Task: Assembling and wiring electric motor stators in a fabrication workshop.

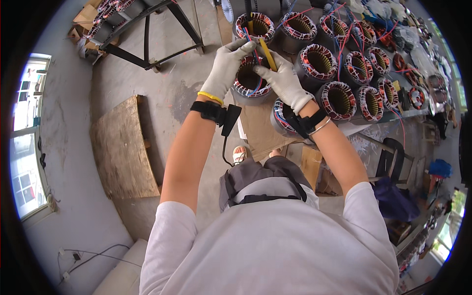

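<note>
My left hand [230, 63], in a white knitted glove with a yellow cuff, pinches red and blue lead wires [247, 36] at its fingertips. My right hand [283, 81], gloved alike, is closed around a narrow yellow tool [267, 55] that slants up toward the left hand; its exact kind is unclear. Both hands are over the near rim of a motor stator [251, 92], a grey cylinder with laced copper windings round its top. A blue wire curves inside its bore. Another stator [254, 27] stands just beyond.
Several more stators [339, 101] stand close together on the table to the right, with loose red and blue wires among them. One stator [282, 118] sits beneath my right wrist. At the left are a black-legged metal stand [147, 42] and a wooden board [123, 150] on the floor.
</note>
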Demonstrator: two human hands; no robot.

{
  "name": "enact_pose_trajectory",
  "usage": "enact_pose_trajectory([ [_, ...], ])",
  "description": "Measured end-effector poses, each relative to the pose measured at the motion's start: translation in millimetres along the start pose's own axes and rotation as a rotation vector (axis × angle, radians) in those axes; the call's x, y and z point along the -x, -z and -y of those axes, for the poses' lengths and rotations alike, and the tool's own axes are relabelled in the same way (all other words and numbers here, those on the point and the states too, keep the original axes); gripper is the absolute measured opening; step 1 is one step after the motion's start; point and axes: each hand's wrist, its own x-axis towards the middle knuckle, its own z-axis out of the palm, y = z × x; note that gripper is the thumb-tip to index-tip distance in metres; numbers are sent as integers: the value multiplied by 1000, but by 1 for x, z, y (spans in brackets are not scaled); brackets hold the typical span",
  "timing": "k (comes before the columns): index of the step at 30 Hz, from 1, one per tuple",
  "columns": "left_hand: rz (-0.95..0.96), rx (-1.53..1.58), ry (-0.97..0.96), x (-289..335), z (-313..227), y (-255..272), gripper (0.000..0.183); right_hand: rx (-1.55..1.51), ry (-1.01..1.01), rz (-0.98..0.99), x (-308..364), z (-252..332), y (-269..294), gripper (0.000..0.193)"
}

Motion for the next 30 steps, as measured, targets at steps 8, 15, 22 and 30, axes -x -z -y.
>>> enact_pose_trajectory([
  [8, -383, -531, -235, 4, 110, 41, 62, 707, -39, 147, 1, -15, 27, 27],
  [15, -503, -223, 180, 29, 124, -4, 77, 301, -323, 136, 0, -41, 64, 26],
  [22, -678, -302, 188, 44, 133, -20, 77, 257, -488, 271, 12, -16, 109, 31],
  [30, -708, -331, 286, 41, 118, -24, 70, 528, -293, 360, 87, 10, 166, 24],
])
